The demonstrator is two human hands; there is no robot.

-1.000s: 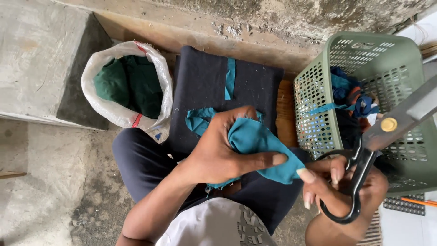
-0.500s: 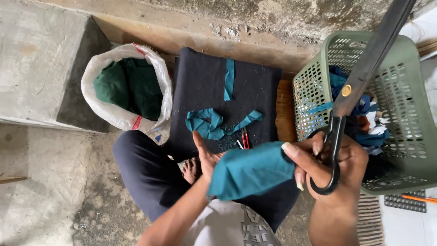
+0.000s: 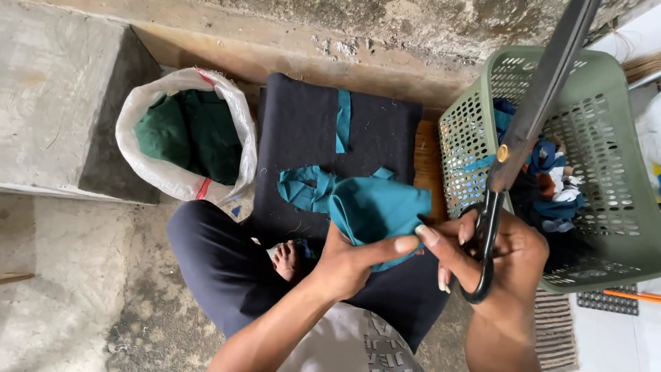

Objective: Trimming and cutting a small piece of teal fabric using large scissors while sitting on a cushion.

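Two hands low at centre frame — left hand [image 3: 348,265] gripping folded teal cloth [image 3: 377,209], bundle just above thumb. Right hand [image 3: 499,258] closed through black scissors [image 3: 527,131], blades shut, slanting toward upper right over green basket [image 3: 623,227] — index fingertip touching cloth's right edge.

Concrete floor [image 3: 69,289] carries white sack [image 3: 180,179] of green cloth, dark cushion [image 3: 303,124] w/ teal scraps [image 3: 306,189], green basket [image 3: 620,227] at right.
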